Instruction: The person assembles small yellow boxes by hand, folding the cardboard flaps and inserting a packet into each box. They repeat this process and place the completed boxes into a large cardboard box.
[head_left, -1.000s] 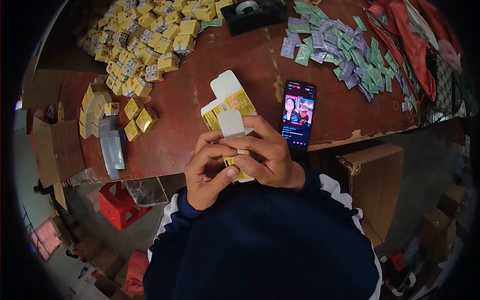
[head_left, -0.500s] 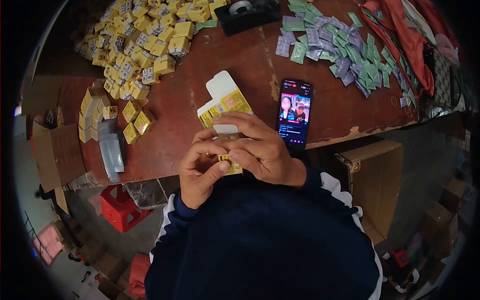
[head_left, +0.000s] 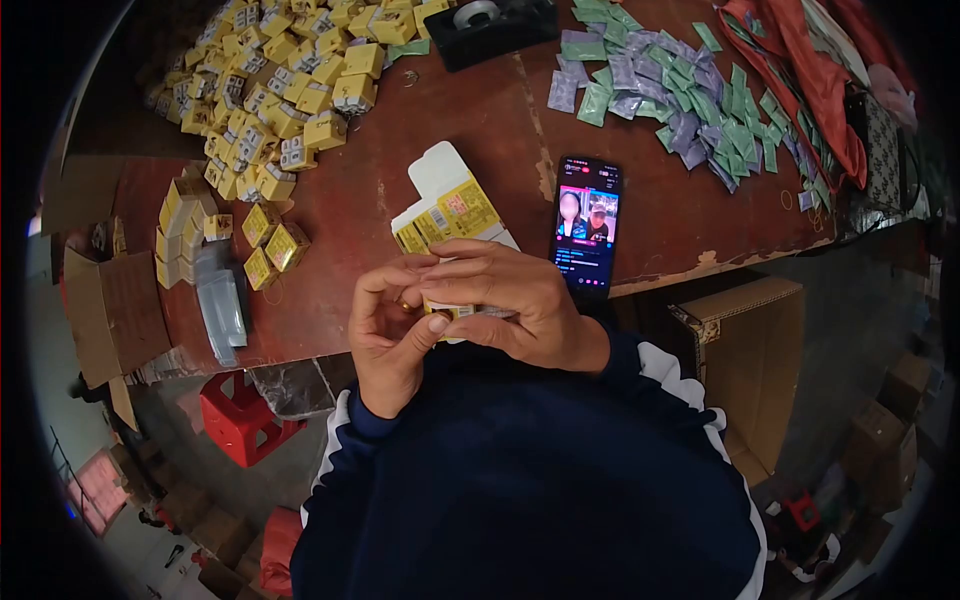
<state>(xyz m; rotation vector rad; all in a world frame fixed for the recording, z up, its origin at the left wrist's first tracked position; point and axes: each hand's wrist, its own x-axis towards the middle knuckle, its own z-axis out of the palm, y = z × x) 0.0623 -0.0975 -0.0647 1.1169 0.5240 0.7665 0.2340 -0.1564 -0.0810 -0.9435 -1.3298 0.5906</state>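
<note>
Between both hands is a small yellow-and-white carton (head_left: 447,310), mostly covered by my fingers. My left hand (head_left: 385,325) grips its left side, the thumb on the near face and the fingers curled behind. My right hand (head_left: 520,300) wraps the other side, with its fingers laid across the top. Just beyond the hands, a larger yellow carton (head_left: 452,212) lies on the table with a white flap sticking out. A lit phone (head_left: 586,225) rests to the right of it.
Small yellow boxes (head_left: 285,85) are heaped at the back left, with several more (head_left: 277,245) nearer. Green and purple sachets (head_left: 690,100) spread across the back right. A black tape dispenser (head_left: 495,30) stands at the far edge. An open cardboard box (head_left: 750,370) sits below the table at right.
The small carton has turned in my hands; its raised white flap no longer shows above the fingers. My right fingers have come down over its top. The other things stay in place.
</note>
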